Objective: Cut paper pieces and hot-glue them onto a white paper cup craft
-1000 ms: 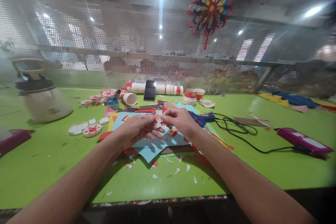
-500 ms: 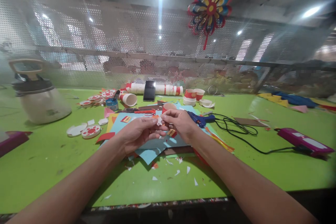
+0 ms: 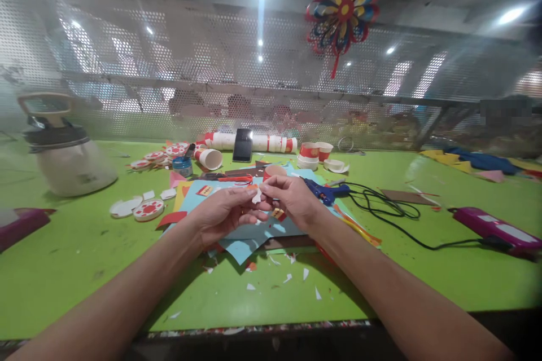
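Observation:
A small white paper piece with an orange part [image 3: 256,196] is pinched between my two hands, above a stack of light blue paper [image 3: 241,249]. My left hand [image 3: 226,211] grips it from the left with thumb and fingers, the lower fingers curled beneath. From the right, my right hand [image 3: 292,200] pinches it with thumb and forefinger. A paper cup [image 3: 275,171] is just behind the fingertips. Beside my right hand rests a blue glue gun [image 3: 325,190]. Small yellow and red paper pieces [image 3: 204,190] lie on the blue sheet.
On the green table [image 3: 105,271] are a phone [image 3: 243,145], a row of stacked cups [image 3: 271,142], a blue jar [image 3: 182,166] and white discs with red shapes [image 3: 148,210]. A large jug [image 3: 70,155] stands left. A purple power strip [image 3: 493,227] with black cable lies right.
The white piece has turned slightly between my fingers, showing its fringed end pointing down. The view has shifted slightly; both hands keep their hold.

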Tool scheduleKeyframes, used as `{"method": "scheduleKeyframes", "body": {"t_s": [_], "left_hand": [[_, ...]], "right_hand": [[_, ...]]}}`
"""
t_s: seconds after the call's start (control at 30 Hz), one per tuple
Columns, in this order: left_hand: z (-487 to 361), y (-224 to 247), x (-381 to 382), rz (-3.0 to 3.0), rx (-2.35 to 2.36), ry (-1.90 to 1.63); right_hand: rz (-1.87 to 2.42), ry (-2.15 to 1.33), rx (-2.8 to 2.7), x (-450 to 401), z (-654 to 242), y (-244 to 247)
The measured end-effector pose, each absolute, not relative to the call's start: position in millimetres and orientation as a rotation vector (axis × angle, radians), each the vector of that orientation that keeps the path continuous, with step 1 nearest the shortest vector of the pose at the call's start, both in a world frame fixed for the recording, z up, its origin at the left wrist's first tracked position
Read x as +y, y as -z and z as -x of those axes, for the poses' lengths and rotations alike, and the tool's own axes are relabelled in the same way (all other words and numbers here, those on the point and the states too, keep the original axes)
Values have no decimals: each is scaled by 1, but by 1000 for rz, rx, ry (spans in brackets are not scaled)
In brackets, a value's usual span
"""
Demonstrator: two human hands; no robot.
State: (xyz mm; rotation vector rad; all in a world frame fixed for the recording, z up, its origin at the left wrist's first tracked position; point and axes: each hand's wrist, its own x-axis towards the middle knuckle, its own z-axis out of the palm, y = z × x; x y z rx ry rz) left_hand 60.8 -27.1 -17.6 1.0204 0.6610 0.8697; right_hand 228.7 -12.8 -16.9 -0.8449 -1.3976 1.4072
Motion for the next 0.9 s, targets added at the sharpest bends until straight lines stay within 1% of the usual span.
{"method": "scheduleKeyframes", "body": {"t_s": [0.27,0.67,0.9], "left_hand": [[-58,19,-26,-1061,645,-822],[-58,15,-31,-1088,611,-782],[-56,18,-25,-1085,641,-849]], "right_hand": [[797,-1221,-1629,-16,-229,10],[765,-1147,-1729,-18,-232,5],[784,-902,-1850,-18,-238,2]]}}
